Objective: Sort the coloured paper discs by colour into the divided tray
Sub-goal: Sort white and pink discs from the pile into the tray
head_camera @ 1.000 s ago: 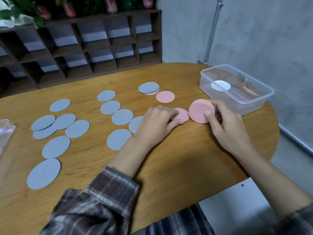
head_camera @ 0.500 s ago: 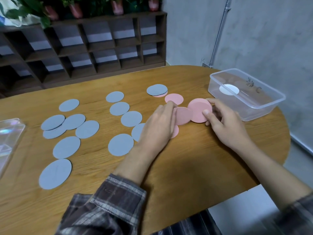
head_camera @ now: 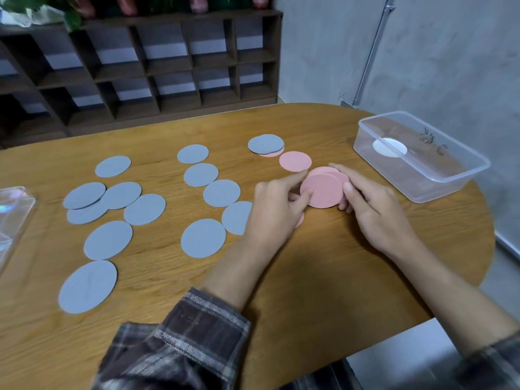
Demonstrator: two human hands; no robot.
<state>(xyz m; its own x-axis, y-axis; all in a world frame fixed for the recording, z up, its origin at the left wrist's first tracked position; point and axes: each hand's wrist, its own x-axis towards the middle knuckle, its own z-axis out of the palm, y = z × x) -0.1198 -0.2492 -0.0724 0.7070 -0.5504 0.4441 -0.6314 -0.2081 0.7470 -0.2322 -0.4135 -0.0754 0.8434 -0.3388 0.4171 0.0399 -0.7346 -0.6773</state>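
left hand (head_camera: 277,209) and right hand (head_camera: 377,212) are both pinching a pink disc stack (head_camera: 323,190) with curled fingers, centre right of frame. grey discs (head_camera: 108,240) are lying on the table (head_camera: 309,277) at left; tub (head_camera: 450,175) is sitting upper right.

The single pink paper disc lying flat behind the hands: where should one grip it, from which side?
Probably its near rim, from above on the person's side. The single pink paper disc lies flat on the wooden table, so only a lifted edge offers a grip; its far-left rim is crowded by stacked blue-grey discs.

Pink disc (head_camera: 300,221) mostly under left hand (head_camera: 277,211)
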